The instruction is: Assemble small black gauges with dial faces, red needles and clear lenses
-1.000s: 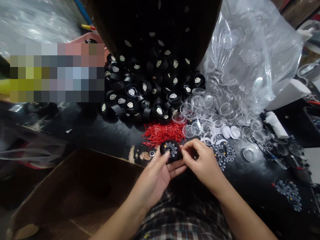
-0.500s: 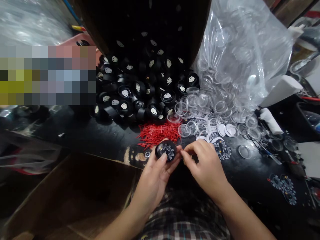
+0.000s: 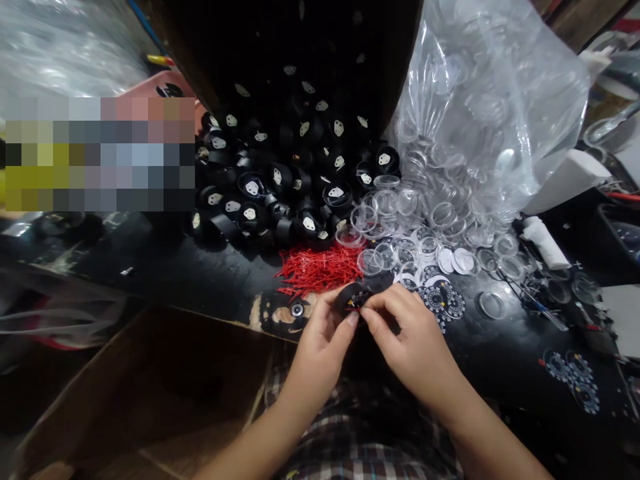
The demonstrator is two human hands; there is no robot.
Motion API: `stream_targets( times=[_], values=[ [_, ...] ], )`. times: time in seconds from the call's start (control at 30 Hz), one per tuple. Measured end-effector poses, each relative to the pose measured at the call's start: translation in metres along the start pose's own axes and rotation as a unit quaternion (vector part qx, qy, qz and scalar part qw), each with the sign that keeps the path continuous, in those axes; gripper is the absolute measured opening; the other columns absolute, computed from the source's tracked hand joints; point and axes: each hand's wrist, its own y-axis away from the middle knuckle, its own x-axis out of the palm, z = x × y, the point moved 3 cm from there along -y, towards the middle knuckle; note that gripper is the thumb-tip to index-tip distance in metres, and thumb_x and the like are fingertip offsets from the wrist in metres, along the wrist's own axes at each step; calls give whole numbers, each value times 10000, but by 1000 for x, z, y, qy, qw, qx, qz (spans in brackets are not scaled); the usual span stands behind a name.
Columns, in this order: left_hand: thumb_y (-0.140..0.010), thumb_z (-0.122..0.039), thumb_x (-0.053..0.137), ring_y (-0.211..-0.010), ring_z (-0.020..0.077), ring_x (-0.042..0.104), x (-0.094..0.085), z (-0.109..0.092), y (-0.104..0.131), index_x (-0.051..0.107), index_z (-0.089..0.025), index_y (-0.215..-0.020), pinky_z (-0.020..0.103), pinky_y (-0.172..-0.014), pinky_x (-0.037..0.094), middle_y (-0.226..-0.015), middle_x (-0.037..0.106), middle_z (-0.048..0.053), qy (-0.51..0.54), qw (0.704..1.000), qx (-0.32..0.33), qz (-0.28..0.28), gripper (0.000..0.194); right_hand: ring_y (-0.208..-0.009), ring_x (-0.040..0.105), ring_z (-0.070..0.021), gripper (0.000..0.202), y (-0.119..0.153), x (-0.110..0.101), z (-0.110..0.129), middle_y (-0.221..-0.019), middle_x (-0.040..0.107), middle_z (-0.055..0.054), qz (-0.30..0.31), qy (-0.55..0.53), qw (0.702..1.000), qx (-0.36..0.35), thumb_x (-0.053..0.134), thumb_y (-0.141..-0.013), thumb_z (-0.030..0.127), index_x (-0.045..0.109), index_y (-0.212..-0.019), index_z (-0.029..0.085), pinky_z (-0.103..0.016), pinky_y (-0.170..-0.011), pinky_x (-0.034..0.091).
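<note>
Both hands pinch one black round gauge case just before the red pointer heap, left hand clamped on its near side, right hand closed on its rim.

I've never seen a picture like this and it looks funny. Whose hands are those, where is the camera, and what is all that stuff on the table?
The camera sits on a person's head and looks down, so you see that person's own two hands. The left hand and right hand together hold one small round black gauge. On the dark table lie a heap of black gauge cases, a pile of thin red needles, clear round covers spilling from a plastic bag, and printed dials. A cardboard box is at the lower left.
</note>
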Motion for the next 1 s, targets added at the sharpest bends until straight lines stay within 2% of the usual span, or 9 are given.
stream_targets(
  times=[0.13, 0.3, 0.57, 0.63, 0.73, 0.83, 0.9, 1.0],
  values=[
    [-841, -291, 700, -1074, 199, 637, -1, -6, 3, 638, -239, -1050, 291, -964, 468, -1072, 695, 22, 8, 1000, -12, -1, 224, -752, 540, -147, 125, 1, -2, 3, -812, 599, 5, -4, -23, 1000, 0, 553, -937, 187, 596, -820, 198, -316, -738, 372],
    [-815, -268, 718, -968, 191, 662, -1, -12, 6, 643, -227, -978, 283, -911, 494, -975, 702, 19, -26, 999, 22, -31, 185, -741, 546, -139, 159, 5, -3, 6, -779, 592, 17, -6, -39, 999, -8, 549, -944, 175, 568, -788, 196, -299, -726, 374],
    [-818, -179, 687, -1044, 194, 661, 0, -19, 12, 663, -242, -986, 265, -958, 480, -1082, 712, 19, -114, 988, 81, -64, 180, -711, 547, -131, 180, 12, 4, 9, -751, 606, 25, -15, -25, 1000, -1, 552, -940, 154, 546, -765, 194, -282, -689, 370],
    [-811, -187, 698, -1034, 198, 667, -1, -19, 11, 676, -238, -974, 264, -949, 487, -1072, 717, 22, -106, 990, 67, -58, 172, -659, 527, -124, 206, 11, 3, 9, -711, 593, 32, -13, -10, 1000, 4, 566, -928, 164, 528, -728, 196, -280, -659, 363],
    [-810, -244, 717, -1047, 218, 668, -3, -14, 6, 686, -241, -1009, 293, -954, 497, -1068, 721, 34, -44, 999, -6, -26, 201, -634, 511, -128, 236, 7, -2, 8, -684, 585, 27, -7, 26, 1000, -11, 593, -897, 173, 516, -676, 199, -287, -651, 360],
    [-807, -266, 736, -1179, 220, 615, -5, -9, 3, 675, -287, -1141, 287, -1023, 466, -1201, 690, 28, 4, 999, -52, 8, 340, -746, 560, -160, 71, 2, -6, 9, -817, 641, -18, -17, 61, 995, -78, 573, -906, 181, 622, -854, 186, -314, -729, 385],
    [-815, -282, 735, -1277, 213, 550, -7, -7, 4, 664, -315, -1205, 265, -1068, 431, -1313, 643, 14, 14, 998, -57, 21, 398, -801, 573, -180, 109, 0, -5, 9, -875, 654, -45, -18, 101, 988, -117, 536, -924, 170, 636, -966, 168, -335, -766, 384],
    [-817, -332, 735, -1348, 221, 486, -7, -4, 7, 678, -314, -1217, 257, -1087, 417, -1381, 607, 11, 32, 995, -96, 10, 404, -778, 560, -190, 144, -2, -2, 10, -817, 639, -50, -17, 167, 975, -148, 488, -933, 161, 624, -885, 167, -345, -759, 372]
  ],
)
